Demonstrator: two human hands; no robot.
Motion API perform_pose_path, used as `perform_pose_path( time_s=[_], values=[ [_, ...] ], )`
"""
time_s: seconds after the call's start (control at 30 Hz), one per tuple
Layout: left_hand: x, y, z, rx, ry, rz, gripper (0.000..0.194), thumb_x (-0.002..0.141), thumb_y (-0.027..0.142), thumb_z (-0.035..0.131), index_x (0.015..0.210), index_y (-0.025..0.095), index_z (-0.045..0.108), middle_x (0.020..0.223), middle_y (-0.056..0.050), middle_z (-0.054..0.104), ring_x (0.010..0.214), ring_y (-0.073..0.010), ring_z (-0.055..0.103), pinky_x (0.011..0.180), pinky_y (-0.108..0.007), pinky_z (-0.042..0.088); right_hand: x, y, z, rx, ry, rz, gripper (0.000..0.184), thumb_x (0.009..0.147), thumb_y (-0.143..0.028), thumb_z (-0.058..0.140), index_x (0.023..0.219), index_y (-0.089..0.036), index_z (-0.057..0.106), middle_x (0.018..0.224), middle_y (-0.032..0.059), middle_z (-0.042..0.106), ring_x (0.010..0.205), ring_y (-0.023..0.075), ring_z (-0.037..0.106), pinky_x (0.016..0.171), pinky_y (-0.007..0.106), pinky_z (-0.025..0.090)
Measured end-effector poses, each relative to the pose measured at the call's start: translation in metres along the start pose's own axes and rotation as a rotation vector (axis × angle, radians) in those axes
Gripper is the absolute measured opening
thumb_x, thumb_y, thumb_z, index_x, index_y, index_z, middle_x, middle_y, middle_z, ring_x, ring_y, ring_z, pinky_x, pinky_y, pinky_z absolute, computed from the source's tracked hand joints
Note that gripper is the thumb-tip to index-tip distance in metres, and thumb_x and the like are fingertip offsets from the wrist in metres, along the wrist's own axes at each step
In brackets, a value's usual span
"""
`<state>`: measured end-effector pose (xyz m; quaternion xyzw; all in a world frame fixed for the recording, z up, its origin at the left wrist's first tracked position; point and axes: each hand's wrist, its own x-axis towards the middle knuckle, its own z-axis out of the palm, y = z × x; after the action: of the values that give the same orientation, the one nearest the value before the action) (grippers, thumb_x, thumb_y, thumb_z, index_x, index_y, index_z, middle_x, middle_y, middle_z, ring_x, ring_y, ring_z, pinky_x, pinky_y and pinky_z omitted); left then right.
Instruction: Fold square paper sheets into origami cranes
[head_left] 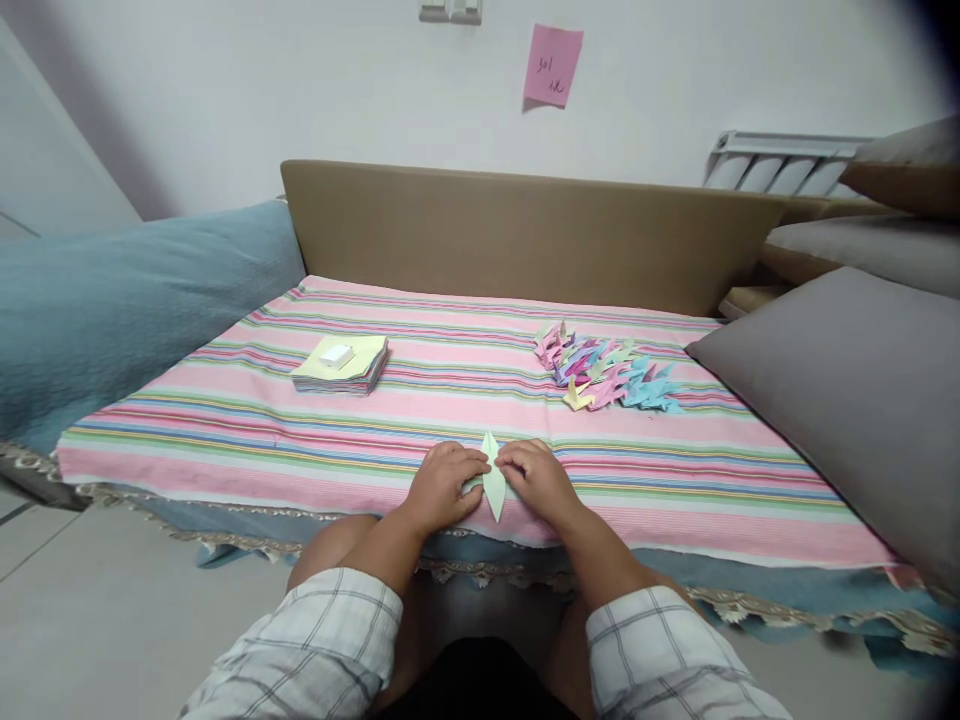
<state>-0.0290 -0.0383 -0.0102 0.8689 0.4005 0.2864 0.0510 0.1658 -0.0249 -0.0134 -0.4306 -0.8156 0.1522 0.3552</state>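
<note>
A pale green folded paper piece [493, 478], long and pointed at both ends, lies on the striped cloth [247, 420] near its front edge. My left hand [444, 484] presses on its left side with curled fingers. My right hand [534, 478] pinches its right side the same way. Both hands meet over the paper's middle, and only its two tips show clearly.
A stack of coloured square papers [342, 366] with a small white object [337, 355] on top lies at the left. A pile of several folded paper cranes [604, 371] lies at the right. A grey cushion [847, 390] borders the right side, a blue blanket [112, 300] the left.
</note>
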Motion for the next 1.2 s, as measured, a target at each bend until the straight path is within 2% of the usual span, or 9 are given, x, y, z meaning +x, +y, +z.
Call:
perform_pose_path(
  time_s=[0.13,0.27,0.5,0.8,1.0,1.2],
  values=[
    [0.001,-0.002,0.001,-0.015,0.016,0.005,0.02,0.075,0.032,0.063,0.093,0.024,0.067,0.104,-0.002,0.069,0.093,-0.0197,0.058,0.087,-0.038,0.04,-0.004,0.004,-0.008,0.001,-0.086,-0.092,0.022,0.077,-0.008,0.053,0.088,-0.022,0.067,0.098,0.0028,0.069,0.094,0.0171,0.059,0.087,0.035,0.042],
    [0.0,-0.006,0.004,-0.038,0.052,0.027,0.018,0.08,0.039,0.06,0.083,0.024,0.068,0.095,-0.002,0.071,0.088,-0.0181,0.061,0.084,-0.037,0.041,-0.007,0.001,-0.012,0.021,-0.146,-0.136,0.022,0.073,-0.014,0.061,0.092,-0.023,0.065,0.101,0.0028,0.068,0.096,0.0184,0.058,0.088,0.036,0.042],
    [0.001,-0.007,0.002,-0.075,0.036,-0.008,0.01,0.078,0.032,0.063,0.078,0.022,0.065,0.091,-0.001,0.072,0.085,-0.0185,0.061,0.081,-0.036,0.042,-0.006,0.003,-0.009,0.031,-0.12,-0.147,0.01,0.078,-0.019,0.061,0.086,-0.023,0.066,0.098,0.0036,0.069,0.093,0.0185,0.059,0.085,0.036,0.042],
    [0.004,-0.006,0.003,-0.077,0.041,-0.051,0.017,0.085,0.032,0.053,0.076,0.021,0.063,0.087,-0.002,0.071,0.082,-0.0169,0.058,0.08,-0.034,0.041,-0.004,0.001,-0.003,0.04,-0.088,-0.053,0.015,0.087,-0.029,0.051,0.085,-0.022,0.065,0.092,0.0029,0.068,0.09,0.0178,0.058,0.084,0.034,0.04],
    [0.006,-0.003,0.008,-0.031,0.073,-0.156,0.018,0.083,0.033,0.054,0.074,0.021,0.063,0.076,-0.001,0.068,0.076,-0.0168,0.056,0.075,-0.032,0.041,-0.005,-0.004,0.006,-0.023,0.01,0.13,0.013,0.084,-0.029,0.052,0.078,-0.021,0.061,0.078,0.0013,0.065,0.082,0.0188,0.053,0.076,0.031,0.041],
    [0.007,-0.002,0.011,-0.037,0.122,-0.163,0.012,0.078,0.027,0.059,0.068,0.021,0.063,0.082,0.0,0.07,0.079,-0.0166,0.058,0.078,-0.034,0.042,-0.006,-0.007,0.015,-0.107,0.113,0.145,0.012,0.08,-0.026,0.055,0.069,-0.021,0.059,0.09,0.0045,0.063,0.09,0.0198,0.051,0.085,0.034,0.038]
  ],
)
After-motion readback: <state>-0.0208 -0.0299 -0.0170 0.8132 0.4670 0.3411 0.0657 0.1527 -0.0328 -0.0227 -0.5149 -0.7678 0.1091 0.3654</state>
